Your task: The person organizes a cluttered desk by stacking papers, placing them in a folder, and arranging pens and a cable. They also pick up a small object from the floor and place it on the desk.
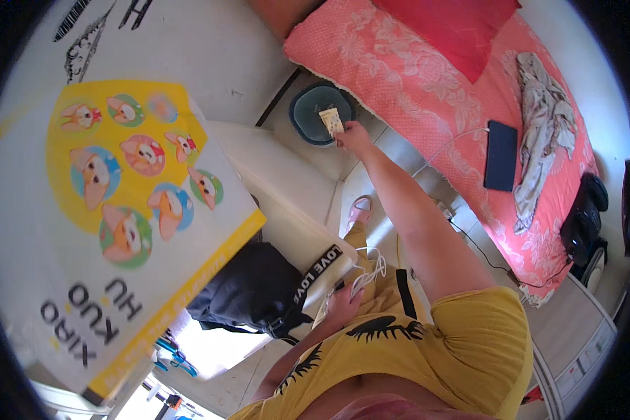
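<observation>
My right hand (355,138) reaches far forward with the arm stretched out. Its fingers are closed on the edge of a small flat pale-yellow card (331,122) with small dark marks; I cannot tell more about its kind. The card is above a round, dark teal bin (302,94) on the floor between the wall and the bed. Close to my body, my left hand (344,306) is closed round a bunched white cable (369,274), whose loops stick up above the fingers. A small dark piece shows by that hand, too small to name.
A large white-and-yellow box (220,262) with cartoon foxes fills the left side. Below it lies a black bag (248,290) with a lettered strap. The bed (392,77) at right bears a black tablet (501,155) on a white cable and a crumpled grey cloth (542,133). Cables trail beside the bed.
</observation>
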A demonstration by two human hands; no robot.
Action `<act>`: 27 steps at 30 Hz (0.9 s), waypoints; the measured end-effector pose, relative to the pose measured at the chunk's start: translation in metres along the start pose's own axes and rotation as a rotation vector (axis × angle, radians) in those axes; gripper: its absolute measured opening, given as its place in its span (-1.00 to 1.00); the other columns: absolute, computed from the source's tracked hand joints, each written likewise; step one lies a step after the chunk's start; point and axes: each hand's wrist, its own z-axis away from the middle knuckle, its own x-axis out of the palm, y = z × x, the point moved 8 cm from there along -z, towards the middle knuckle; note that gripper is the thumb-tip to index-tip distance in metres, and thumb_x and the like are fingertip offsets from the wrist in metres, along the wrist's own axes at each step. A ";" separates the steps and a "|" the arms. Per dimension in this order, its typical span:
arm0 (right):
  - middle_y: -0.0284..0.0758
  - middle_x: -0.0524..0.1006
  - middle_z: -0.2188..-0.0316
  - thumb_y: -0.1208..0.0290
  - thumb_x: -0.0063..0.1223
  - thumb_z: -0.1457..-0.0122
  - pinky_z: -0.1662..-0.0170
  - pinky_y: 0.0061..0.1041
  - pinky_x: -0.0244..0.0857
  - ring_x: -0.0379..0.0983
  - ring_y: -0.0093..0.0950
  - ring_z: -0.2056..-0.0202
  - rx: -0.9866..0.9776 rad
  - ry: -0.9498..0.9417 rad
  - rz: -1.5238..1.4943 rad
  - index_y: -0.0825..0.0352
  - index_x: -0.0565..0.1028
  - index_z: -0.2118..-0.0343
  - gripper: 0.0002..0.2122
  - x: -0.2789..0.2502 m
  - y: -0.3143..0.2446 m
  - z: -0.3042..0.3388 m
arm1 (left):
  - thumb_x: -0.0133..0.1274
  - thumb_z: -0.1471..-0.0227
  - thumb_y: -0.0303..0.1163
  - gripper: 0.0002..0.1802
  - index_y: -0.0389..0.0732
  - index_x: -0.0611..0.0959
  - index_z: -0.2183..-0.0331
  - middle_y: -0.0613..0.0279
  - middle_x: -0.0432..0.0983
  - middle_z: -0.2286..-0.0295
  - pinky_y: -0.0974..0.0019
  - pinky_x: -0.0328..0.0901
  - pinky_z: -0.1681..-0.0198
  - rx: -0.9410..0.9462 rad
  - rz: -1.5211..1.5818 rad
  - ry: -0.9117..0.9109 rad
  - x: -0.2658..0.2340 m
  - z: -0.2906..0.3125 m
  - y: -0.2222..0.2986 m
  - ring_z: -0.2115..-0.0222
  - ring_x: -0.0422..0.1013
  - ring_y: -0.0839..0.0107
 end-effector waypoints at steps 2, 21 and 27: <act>-0.12 0.49 0.37 0.37 0.17 0.11 0.29 -0.46 0.35 0.46 -0.38 0.34 -0.113 0.154 0.141 0.52 0.26 0.06 -0.45 0.001 -0.006 -0.018 | -0.02 0.00 -0.23 -0.69 -0.26 0.49 0.27 -0.09 0.47 0.47 0.15 0.30 0.33 -0.090 0.048 -0.003 -0.001 -0.002 -0.005 0.41 0.43 0.02; -0.21 0.53 0.36 0.33 0.06 0.04 0.22 -0.43 0.32 0.47 -0.36 0.32 0.179 0.616 0.176 0.35 0.48 0.27 -0.73 -0.313 0.227 0.416 | -0.03 0.03 -0.32 -0.78 -0.23 0.54 0.34 0.02 0.49 0.50 0.22 0.28 0.39 0.434 -0.277 -0.341 0.117 0.003 0.142 0.50 0.43 0.16; -0.21 0.53 0.35 0.35 0.04 0.06 0.22 -0.42 0.33 0.47 -0.33 0.31 0.388 1.054 -0.173 0.33 0.47 0.29 -0.75 -0.357 0.433 0.663 | -0.05 0.01 -0.25 -0.78 -0.18 0.53 0.36 -0.01 0.45 0.60 0.11 0.26 0.46 0.813 -0.678 -0.563 0.257 0.067 0.197 0.54 0.42 0.06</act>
